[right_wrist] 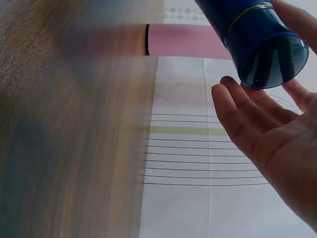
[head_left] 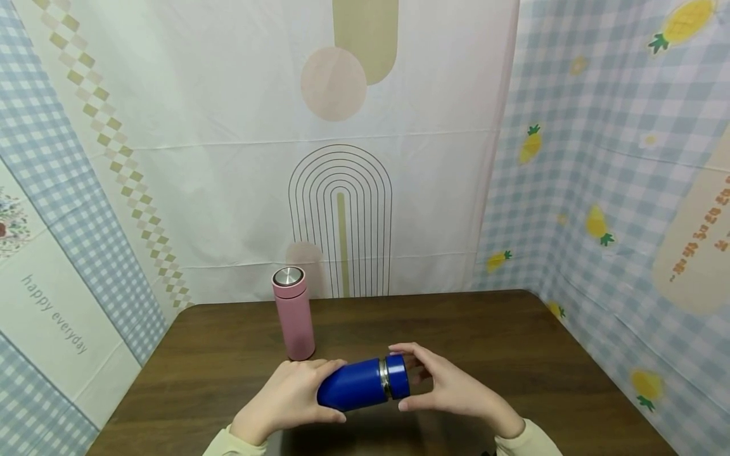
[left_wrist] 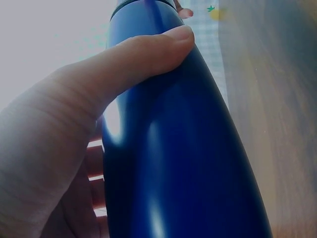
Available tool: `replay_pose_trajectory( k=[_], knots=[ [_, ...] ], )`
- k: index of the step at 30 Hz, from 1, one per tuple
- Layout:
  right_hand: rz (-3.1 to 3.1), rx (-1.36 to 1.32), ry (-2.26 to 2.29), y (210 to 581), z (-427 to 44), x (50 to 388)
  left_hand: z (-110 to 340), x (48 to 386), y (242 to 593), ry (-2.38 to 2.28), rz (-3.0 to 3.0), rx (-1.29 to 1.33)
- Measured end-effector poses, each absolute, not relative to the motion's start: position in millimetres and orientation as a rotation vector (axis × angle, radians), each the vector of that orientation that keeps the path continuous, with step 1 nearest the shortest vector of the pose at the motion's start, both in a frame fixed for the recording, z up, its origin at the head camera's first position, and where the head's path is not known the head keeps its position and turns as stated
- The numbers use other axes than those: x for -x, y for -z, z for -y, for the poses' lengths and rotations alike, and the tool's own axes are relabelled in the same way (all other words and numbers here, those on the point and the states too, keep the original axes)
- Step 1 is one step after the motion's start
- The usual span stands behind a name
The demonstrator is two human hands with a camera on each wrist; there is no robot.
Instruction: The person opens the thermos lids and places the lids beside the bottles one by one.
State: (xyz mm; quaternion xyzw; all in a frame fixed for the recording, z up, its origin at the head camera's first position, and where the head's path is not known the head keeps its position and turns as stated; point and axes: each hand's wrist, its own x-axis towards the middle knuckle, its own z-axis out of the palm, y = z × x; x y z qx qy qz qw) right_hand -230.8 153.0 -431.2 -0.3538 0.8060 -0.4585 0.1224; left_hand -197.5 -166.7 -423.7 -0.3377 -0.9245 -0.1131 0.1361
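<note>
A blue bottle lies nearly level in the air above the table, its lid end to the right. My left hand grips its base end; in the left wrist view the thumb of this hand crosses the blue body. Around the blue lid, with a silver ring beside it, my right hand spreads loosely, index finger above and thumb below. The right wrist view has the lid's end beside the relaxed fingers of that hand; whether all fingertips touch it is unclear.
A pink bottle with a silver-topped lid stands upright on the brown wooden table, behind my left hand. Patterned cloth hangs behind the table and along both sides.
</note>
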Motion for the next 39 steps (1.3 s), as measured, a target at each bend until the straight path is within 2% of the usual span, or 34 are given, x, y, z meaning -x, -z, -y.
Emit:
replay_pose_trajectory(
  k=[12, 39],
  knots=[
    [-2.333, 0.985, 1.327, 429, -150, 231, 168, 197, 424, 0.325, 2.668, 0.987],
    [-2.376, 1.108, 1.335, 431, -143, 227, 170, 196, 425, 0.332, 2.642, 1.013]
  ],
)
